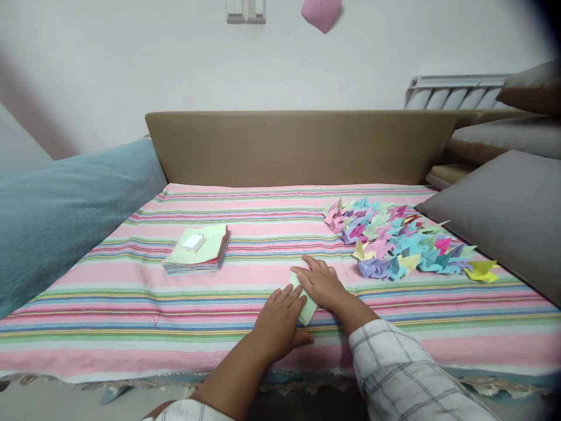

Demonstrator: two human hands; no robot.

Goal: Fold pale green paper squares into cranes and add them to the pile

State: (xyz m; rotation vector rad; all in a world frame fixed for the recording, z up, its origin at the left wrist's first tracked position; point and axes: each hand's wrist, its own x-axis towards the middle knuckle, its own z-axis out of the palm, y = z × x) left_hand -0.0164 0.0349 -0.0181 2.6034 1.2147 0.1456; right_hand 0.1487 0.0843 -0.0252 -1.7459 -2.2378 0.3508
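Note:
A folded piece of pale green paper (308, 311) lies on the striped cloth (131, 298) in front of me, partly hidden under my hands. My left hand (281, 320) rests flat over its left side, with the fingers stretched forward and the thumb out to the right. On the paper's upper right side, my right hand (322, 283) presses down with its fingers extended. Off to the left is a stack of coloured paper sheets (205, 248), a green one on top. Several folded paper cranes (390, 237) in many colours lie in a group to the right.
A small white charger-like block (193, 242) sits on the paper stack. A brown backrest (298, 149) runs along the back. Grey cushions (504, 204) are piled at the right, and a blue-covered armrest (79, 204) borders the left. A white radiator (456, 93) stands behind.

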